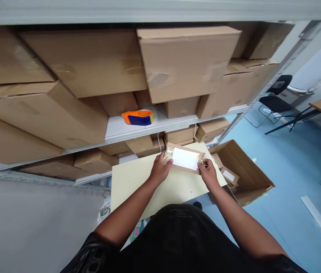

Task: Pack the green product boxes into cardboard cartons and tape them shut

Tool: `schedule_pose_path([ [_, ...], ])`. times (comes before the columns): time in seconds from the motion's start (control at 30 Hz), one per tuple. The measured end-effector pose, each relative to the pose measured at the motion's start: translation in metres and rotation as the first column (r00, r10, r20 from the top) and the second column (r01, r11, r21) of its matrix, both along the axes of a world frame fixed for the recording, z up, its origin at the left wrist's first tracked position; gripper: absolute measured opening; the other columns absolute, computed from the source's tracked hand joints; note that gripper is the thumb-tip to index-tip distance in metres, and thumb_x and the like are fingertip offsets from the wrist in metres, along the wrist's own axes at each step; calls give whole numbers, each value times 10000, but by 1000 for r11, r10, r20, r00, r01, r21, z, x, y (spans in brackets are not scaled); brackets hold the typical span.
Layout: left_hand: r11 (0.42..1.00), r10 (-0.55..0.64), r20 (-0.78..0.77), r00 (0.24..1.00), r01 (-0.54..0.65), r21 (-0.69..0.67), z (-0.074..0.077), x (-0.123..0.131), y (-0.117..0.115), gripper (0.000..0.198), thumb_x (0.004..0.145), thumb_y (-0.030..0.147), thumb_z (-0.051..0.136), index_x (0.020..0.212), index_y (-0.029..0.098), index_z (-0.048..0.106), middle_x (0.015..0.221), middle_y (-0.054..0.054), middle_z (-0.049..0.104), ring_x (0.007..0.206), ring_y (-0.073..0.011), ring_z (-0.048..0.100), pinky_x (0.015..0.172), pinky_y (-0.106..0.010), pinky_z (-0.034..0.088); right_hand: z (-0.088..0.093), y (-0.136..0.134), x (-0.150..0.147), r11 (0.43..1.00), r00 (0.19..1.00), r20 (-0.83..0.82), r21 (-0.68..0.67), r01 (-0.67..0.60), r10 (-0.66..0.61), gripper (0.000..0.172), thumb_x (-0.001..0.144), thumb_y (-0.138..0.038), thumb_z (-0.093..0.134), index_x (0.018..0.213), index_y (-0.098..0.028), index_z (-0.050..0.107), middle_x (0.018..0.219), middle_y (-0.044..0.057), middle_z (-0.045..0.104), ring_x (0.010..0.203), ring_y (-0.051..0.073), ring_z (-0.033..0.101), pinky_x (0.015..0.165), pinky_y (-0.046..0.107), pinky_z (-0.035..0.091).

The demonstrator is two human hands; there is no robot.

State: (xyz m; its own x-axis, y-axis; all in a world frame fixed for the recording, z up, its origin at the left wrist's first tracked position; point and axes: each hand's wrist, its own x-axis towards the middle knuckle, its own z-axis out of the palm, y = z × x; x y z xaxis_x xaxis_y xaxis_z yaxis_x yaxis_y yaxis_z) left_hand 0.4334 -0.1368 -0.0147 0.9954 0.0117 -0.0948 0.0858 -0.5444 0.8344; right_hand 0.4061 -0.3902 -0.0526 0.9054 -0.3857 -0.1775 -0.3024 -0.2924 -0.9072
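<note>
A small flat cardboard box (187, 167) with a white label (185, 158) on top and clear tape at its ends lies on a pale yellow table (137, 185). My left hand (160, 167) grips the box's left end, fingers curled over the taped edge. At the right end, my right hand (208, 172) pinches the taped edge with its fingers closed.
Metal shelving (137, 131) behind the table is packed with brown cartons. An orange and blue tape dispenser (138, 116) sits on the shelf. An open carton (242, 170) holding small boxes stands on the blue floor at the right. A black chair (276, 94) and desk stand farther right.
</note>
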Motion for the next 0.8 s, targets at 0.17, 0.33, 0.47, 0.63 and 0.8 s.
schedule_pose_path([
  [0.17, 993, -121, 62, 991, 122, -2, 6, 33, -97, 592, 947, 389, 584, 1504, 212, 488, 1459, -118, 589, 1347, -293, 542, 1126, -395, 421, -2, -96, 7, 995, 995, 24, 35, 91, -92, 433, 802, -571, 636, 1048, -216, 613, 974, 55, 697, 820, 229, 624, 717, 323, 476],
  [0.33, 968, -248, -28, 968, 249, 17, 2, 59, -203, 571, 940, 375, 585, 1483, 217, 504, 1428, -104, 629, 1279, -303, 599, 1075, -405, 461, -11, -195, -7, 977, 977, -1, 5, 215, -215, 428, 808, -574, 626, 1056, -225, 625, 1017, 53, 712, 831, 227, 634, 719, 322, 470],
  [0.47, 918, -394, -105, 913, 397, 4, -5, 73, -279, 530, 932, 371, 593, 1444, 240, 546, 1311, -74, 706, 1162, -293, 665, 1011, -388, 501, -20, -256, -32, 933, 933, -48, -81, 351, -356, 446, 785, -603, 626, 1027, -229, 641, 985, 42, 715, 798, 227, 623, 695, 319, 449],
  [0.63, 825, -559, -136, 818, 566, 14, -14, 82, -350, 549, 927, 385, 599, 1452, 233, 548, 1323, -78, 703, 1190, -295, 657, 1004, -372, 503, -27, -296, -64, 849, 843, -101, -55, 526, -529, 452, 790, -587, 626, 1041, -211, 632, 965, 46, 716, 834, 239, 632, 719, 321, 457],
  [0.8, 721, -684, -154, 713, 693, 10, -25, 85, -392, 573, 937, 404, 584, 1481, 234, 521, 1361, -86, 686, 1228, -311, 642, 1009, -392, 505, -31, -308, -92, 770, 760, -124, -79, 634, -638, 458, 805, -578, 607, 1077, -212, 643, 1015, 54, 733, 880, 252, 653, 746, 329, 467],
])
